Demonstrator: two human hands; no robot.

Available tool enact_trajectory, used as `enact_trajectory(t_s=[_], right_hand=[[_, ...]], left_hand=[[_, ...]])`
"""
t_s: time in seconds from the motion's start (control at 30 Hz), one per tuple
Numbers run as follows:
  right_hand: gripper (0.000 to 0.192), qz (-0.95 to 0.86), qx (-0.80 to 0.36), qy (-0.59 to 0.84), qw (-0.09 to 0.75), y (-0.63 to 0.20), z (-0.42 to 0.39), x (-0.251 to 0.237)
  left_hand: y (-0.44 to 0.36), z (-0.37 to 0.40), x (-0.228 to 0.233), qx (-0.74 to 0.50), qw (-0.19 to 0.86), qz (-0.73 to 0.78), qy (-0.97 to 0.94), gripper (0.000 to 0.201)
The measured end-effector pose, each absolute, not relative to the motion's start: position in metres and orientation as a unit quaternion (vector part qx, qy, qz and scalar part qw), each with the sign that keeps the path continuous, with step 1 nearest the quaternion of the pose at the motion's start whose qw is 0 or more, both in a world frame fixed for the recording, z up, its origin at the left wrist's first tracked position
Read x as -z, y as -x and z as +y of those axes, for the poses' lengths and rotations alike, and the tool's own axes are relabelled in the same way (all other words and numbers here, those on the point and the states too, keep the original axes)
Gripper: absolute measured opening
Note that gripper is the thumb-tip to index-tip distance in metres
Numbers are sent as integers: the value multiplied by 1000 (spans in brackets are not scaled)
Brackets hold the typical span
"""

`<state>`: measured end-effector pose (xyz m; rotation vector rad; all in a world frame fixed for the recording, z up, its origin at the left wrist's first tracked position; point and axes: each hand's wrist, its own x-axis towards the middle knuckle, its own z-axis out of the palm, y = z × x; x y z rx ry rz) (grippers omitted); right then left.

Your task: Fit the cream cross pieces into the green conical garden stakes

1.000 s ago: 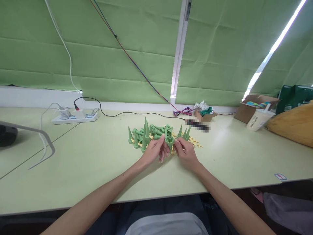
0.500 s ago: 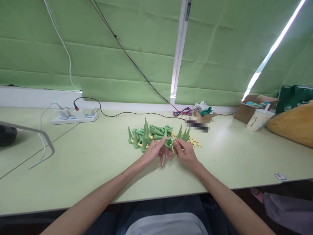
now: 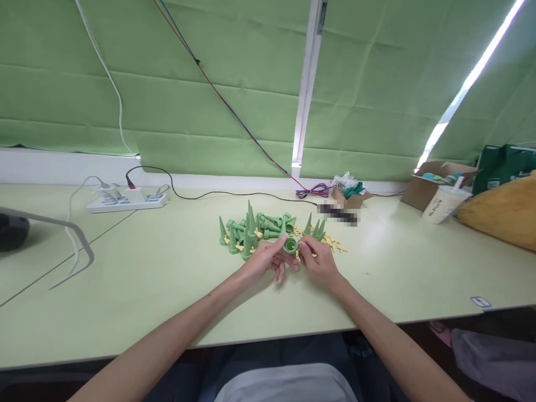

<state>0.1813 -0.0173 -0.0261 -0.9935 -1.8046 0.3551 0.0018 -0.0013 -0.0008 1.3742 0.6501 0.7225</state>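
My left hand is closed around a green plastic watering spike, its round hollow end turned up towards me. At the right side of that end, my right hand has thumb and fingers pinched together. What the pinch holds, if anything, is hidden. Just beyond my hands, several green spikes stand upright or lie in a heap, with small yellow valve pieces among them. More yellow valve pieces are scattered past my right hand, beside a few upright spikes.
A white power strip with plugs lies at the back left. At the back are a black cable, a small cardboard box and a blurred-out item. A drink cup and an open carton stand at right.
The held spike has tilted, so its open end faces me more and sits slightly lower. Both hands have barely shifted.
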Motion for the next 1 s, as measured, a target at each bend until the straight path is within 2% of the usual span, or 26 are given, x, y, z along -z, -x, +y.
enact_trajectory(t_s=[0.23, 0.57, 0.73, 1.0], right_hand=[[31, -754, -134, 409, 496, -181, -17, 26], [32, -750, -187, 386, 503, -181, -18, 24], [33, -743, -196, 392, 506, -181, -19, 23], [36, -744, -179, 406, 499, -181, -18, 24]], left_hand=[[-1, 1, 1, -319, 670, 286, -606, 63], [-1, -4, -3, -321, 648, 268, -637, 52], [2, -7, -5, -321, 593, 284, -681, 40], [1, -9, -6, -322, 497, 282, -755, 32]])
